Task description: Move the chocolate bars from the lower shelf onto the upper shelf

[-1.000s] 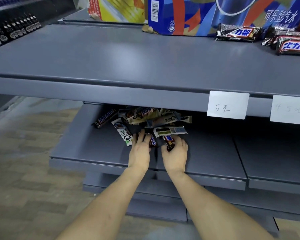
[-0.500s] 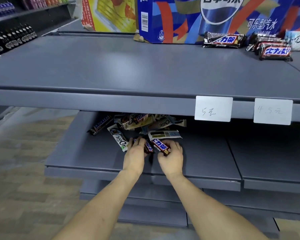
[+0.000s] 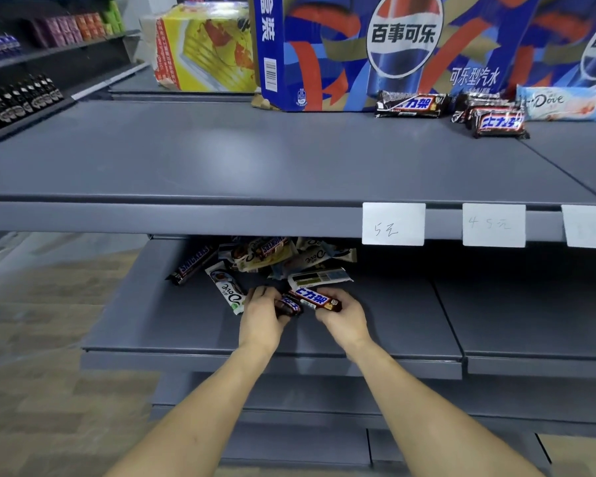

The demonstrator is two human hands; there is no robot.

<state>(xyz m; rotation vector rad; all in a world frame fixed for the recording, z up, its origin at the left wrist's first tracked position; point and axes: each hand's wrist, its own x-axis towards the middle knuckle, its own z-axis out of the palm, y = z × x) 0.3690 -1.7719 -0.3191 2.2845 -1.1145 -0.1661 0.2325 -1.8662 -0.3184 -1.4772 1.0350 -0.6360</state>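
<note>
The step in hand is pickup from the lower shelf (image 3: 193, 325). The left hand (image 3: 260, 320) has its fingers curled round a dark Snickers bar (image 3: 288, 304). The right hand (image 3: 341, 316) pinches a second Snickers bar (image 3: 315, 299) between thumb and fingers, label facing up. Both bars appear to be at or just above the shelf surface; whether they are fully lifted cannot be told.

The next move, as judged, calls for drawing both hands out from under the front lip of the upper shelf (image 3: 221, 160), raising them clear of that lip, and setting the bars down on the upper surface, probably near those already placed at the right.

Count on the upper shelf: three dark Snickers bars (image 3: 410, 104) are distinguishable, two of them stacked, plus one pale Dove bar (image 3: 565, 103), all in front of the Pepsi carton (image 3: 393, 46).

Count on the lower shelf: the pile (image 3: 283, 256) holds roughly seven or eight bars, partly hidden by the shelf above. An exact count is not possible. A white Dove bar (image 3: 227, 287) lies just beside the left hand.
</note>
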